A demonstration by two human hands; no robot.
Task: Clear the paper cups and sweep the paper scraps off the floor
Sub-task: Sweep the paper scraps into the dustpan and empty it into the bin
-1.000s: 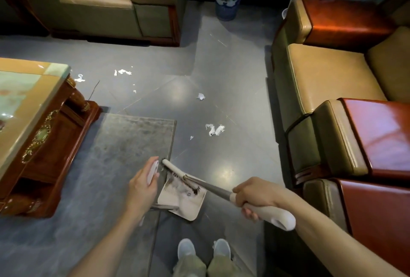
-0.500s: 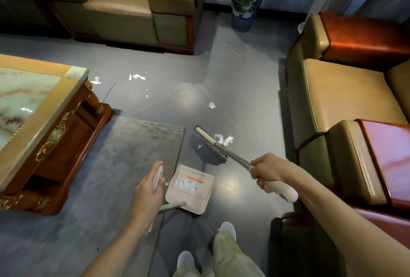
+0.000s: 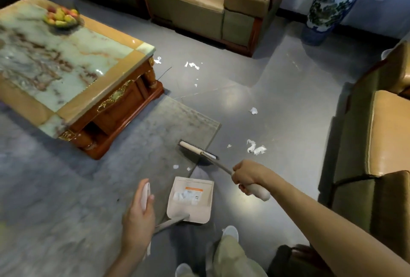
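My right hand (image 3: 247,174) grips the white handle of a small broom (image 3: 197,151), whose bristle head lies on the grey rug's edge. My left hand (image 3: 138,217) holds the white handle of a beige dustpan (image 3: 190,201), which rests on the floor with white scraps inside. Two small scraps (image 3: 175,166) lie between broom head and dustpan. To the right of the broom are more paper scraps (image 3: 255,148), with a single scrap (image 3: 253,110) farther off and several (image 3: 192,65) near the table's corner. No paper cups are in view.
A marble-topped wooden coffee table (image 3: 66,72) with a fruit bowl (image 3: 62,17) stands at the left on a grey rug (image 3: 93,183). Leather armchairs stand at the back (image 3: 210,6) and right (image 3: 377,134). A blue-and-white vase (image 3: 332,4) stands back right. My shoes (image 3: 230,232) are just behind the dustpan.
The broom left the dustpan, reached out over the floor, then swung left onto the rug's edge. The view turned left, bringing more of the table in. The dustpan stayed on the floor.
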